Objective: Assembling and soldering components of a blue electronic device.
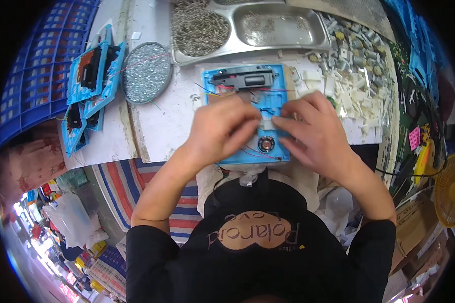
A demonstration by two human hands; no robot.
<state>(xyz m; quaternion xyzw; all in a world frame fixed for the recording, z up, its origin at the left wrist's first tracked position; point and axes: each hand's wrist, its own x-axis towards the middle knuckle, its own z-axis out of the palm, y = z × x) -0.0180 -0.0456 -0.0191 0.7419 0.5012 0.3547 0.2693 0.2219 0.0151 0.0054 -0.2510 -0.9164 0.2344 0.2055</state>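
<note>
A light-blue plastic housing lies open in front of me, with thin coloured wires inside. At its far end sits a black mechanism, and a small round speaker sits at its near end. Between my hands is a small white plastic part, set against the housing's middle. My left hand is closed, thumb and fingertips pinched at the part's left side. My right hand is bent round from the other side, its fingertips at the part's right edge. The fingers partly hide the part and the wires.
Past the housing stands a metal tray with compartments of small screws. A round dish of shiny small metal pieces is left of it. More blue housings are stacked farther left. Motors and white plastic parts pile up at right.
</note>
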